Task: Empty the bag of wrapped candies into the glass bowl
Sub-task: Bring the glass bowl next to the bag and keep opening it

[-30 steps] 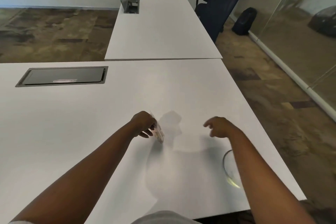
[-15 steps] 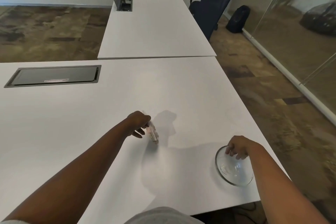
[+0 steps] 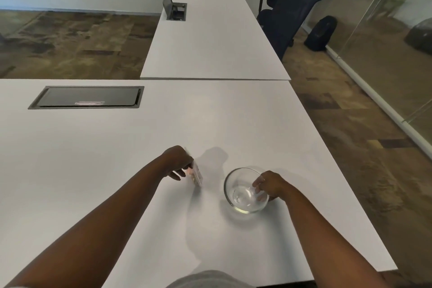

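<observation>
The bag of wrapped candies point(image 3: 196, 174) hangs from the left hand point(image 3: 178, 162), seen edge-on and tilted, its lower corner touching or just off the white table point(image 3: 93, 147) — which of the two I cannot tell. It is a small clear pouch with something pinkish inside; whether its mouth is open is too blurred to say. The left thumb and forefinger pinch its top, and the other fingers point(image 3: 174, 174) curl loosely below it.

The glass bowl point(image 3: 244, 190) stands on the table near the bag, to its right, with a bare strip of tabletop between them. It looks empty. The right hand point(image 3: 271, 186) grips its rim on the far right side, fingers hooked over the edge into the bowl and the thumb outside.

By my reading this is the setting-up step — bowl brought within reach and steadied, nothing poured yet. The next move calls for lifting the bag over the bowl's opening, mouth downward, likely with the right hand's help to open or upend it, so no candy lands on the table.
</observation>
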`<state>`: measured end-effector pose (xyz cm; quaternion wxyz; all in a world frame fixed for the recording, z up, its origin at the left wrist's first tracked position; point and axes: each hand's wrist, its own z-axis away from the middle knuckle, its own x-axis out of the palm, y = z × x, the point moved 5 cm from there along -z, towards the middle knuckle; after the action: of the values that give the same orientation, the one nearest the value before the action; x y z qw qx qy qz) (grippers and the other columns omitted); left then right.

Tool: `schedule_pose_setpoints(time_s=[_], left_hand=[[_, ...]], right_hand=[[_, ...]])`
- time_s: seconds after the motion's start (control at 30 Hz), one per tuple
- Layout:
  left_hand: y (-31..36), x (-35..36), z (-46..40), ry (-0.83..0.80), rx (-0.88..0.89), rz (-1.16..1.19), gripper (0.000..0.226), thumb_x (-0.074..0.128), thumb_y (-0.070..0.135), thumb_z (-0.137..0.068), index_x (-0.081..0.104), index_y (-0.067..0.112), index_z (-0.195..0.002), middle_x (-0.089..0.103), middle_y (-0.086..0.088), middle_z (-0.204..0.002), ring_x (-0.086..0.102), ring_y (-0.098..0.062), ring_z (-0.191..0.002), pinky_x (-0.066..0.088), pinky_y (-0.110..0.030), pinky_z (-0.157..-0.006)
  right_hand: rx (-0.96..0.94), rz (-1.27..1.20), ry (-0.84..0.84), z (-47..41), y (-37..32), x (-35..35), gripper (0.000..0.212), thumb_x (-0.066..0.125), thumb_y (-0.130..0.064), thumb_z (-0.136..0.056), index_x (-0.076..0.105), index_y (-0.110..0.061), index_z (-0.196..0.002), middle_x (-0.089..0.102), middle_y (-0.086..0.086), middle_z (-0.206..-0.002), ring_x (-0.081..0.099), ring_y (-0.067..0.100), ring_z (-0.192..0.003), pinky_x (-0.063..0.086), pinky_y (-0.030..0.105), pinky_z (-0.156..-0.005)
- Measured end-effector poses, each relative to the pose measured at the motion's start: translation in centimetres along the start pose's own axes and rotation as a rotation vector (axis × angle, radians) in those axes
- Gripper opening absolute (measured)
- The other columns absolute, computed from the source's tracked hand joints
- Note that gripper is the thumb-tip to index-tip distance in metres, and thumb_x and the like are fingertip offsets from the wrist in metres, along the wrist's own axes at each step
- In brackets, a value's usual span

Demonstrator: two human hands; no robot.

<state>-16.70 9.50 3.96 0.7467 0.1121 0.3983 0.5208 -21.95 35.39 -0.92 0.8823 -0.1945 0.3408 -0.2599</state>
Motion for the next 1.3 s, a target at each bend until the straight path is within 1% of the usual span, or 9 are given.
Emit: schedule_pose_setpoints(time_s=[0.23, 0.47, 0.6, 0.73, 0.87, 0.93, 1.07, 1.17, 1.3], left_hand=[[-0.6, -0.7, 0.2, 0.023, -0.014, 0.026, 0.033, 0.044, 0.007, -0.090, 0.053, 0.007, -0.058, 0.049, -0.006, -0.063, 0.053, -0.019, -0.053, 0.046, -0.026, -0.050], [-0.8, -0.8, 0.3, 0.030, -0.015, 0.032, 0.033, 0.045, 0.008, -0.089, 0.053, 0.007, -0.057, 0.050, -0.006, -0.063, 0.054, -0.018, -0.053, 0.047, -0.026, -0.049], [-0.7, -1.0, 0.3, 0.039, -0.003, 0.033, 0.028, 0.044, 0.006, -0.086, 0.053, 0.007, -0.058, 0.049, -0.005, -0.062, 0.053, -0.017, -0.052, 0.047, -0.025, -0.049], [-0.6, -1.2, 0.3, 0.043, 0.009, 0.047, 0.029, 0.045, 0.006, -0.084, 0.052, 0.007, -0.055, 0.049, -0.005, -0.061, 0.052, -0.018, -0.051, 0.047, -0.024, -0.049], [-0.5, -1.4, 0.1, 0.035, 0.015, 0.087, 0.027, 0.046, 0.008, -0.082, 0.054, 0.006, -0.056, 0.051, -0.007, -0.061, 0.053, -0.019, -0.050, 0.048, -0.023, -0.048], [-0.5, -1.4, 0.1, 0.007, 0.013, 0.123, 0.026, 0.046, 0.008, -0.082, 0.056, 0.006, -0.058, 0.053, -0.007, -0.060, 0.055, -0.020, -0.051, 0.049, -0.022, -0.048], [-0.2, -1.2, 0.3, -0.051, 0.014, 0.200, 0.026, 0.045, 0.009, -0.083, 0.058, 0.007, -0.061, 0.057, -0.006, -0.059, 0.062, -0.019, -0.054, 0.052, -0.021, -0.049], [0.2, -1.3, 0.4, -0.062, 0.025, 0.261, 0.019, 0.045, 0.006, -0.084, 0.057, 0.003, -0.070, 0.062, -0.010, -0.067, 0.064, -0.021, -0.058, 0.054, -0.024, -0.048], [0.9, -1.4, 0.4, -0.063, 0.055, 0.301, 0.025, 0.045, 0.007, -0.091, 0.057, 0.002, -0.069, 0.063, -0.012, -0.065, 0.064, -0.022, -0.058, 0.055, -0.027, -0.053]], right_hand=[[0.010, -0.065, 0.053, -1.2, -1.5, 2.0, 0.031, 0.052, 0.010, -0.083, 0.056, -0.012, -0.062, 0.060, 0.005, -0.071, 0.059, 0.027, -0.085, 0.055, 0.043, -0.073], [0.047, -0.120, 0.065, -1.2, -1.6, 2.9, 0.032, 0.056, 0.012, -0.080, 0.057, -0.011, -0.058, 0.059, 0.003, -0.064, 0.059, 0.028, -0.082, 0.056, 0.051, -0.087], [0.052, -0.109, 0.092, -1.4, -2.0, 3.1, 0.012, 0.058, 0.009, -0.079, 0.062, -0.002, -0.080, 0.063, 0.017, -0.083, 0.061, 0.032, -0.081, 0.055, 0.053, -0.088], [0.108, -0.012, 0.076, -1.0, -2.2, 3.2, 0.025, 0.063, -0.013, -0.085, 0.061, 0.003, -0.104, 0.062, 0.019, -0.093, 0.062, 0.033, -0.076, 0.056, 0.047, -0.086], [-0.107, 0.263, 0.408, 1.1, -6.3, 1.6, 0.034, 0.058, -0.033, -0.087, 0.067, -0.008, -0.108, 0.068, 0.013, -0.116, 0.061, 0.031, -0.111, 0.049, 0.033, -0.090], [-0.254, -0.002, 0.390, 1.8, -8.7, 2.0, 0.023, 0.063, -0.020, -0.084, 0.073, -0.003, -0.094, 0.073, 0.017, -0.104, 0.067, 0.031, -0.096, 0.051, 0.032, -0.080], [-0.308, -0.441, -0.136, 3.7, -12.4, 5.4, 0.027, 0.072, -0.008, -0.079, 0.070, 0.006, -0.102, 0.070, 0.018, -0.091, 0.065, 0.017, -0.073, 0.055, 0.020, -0.064], [-0.380, -0.282, -0.063, 4.3, -13.6, 6.2, 0.032, 0.080, -0.015, -0.071, 0.074, -0.001, -0.099, 0.074, 0.016, -0.096, 0.066, 0.018, -0.080, 0.054, 0.021, -0.068], [-0.406, -0.234, 0.057, 3.9, -14.1, 6.3, 0.027, 0.080, -0.017, -0.072, 0.076, -0.003, -0.095, 0.069, 0.009, -0.077, 0.061, 0.011, -0.055, 0.053, 0.019, -0.062]])
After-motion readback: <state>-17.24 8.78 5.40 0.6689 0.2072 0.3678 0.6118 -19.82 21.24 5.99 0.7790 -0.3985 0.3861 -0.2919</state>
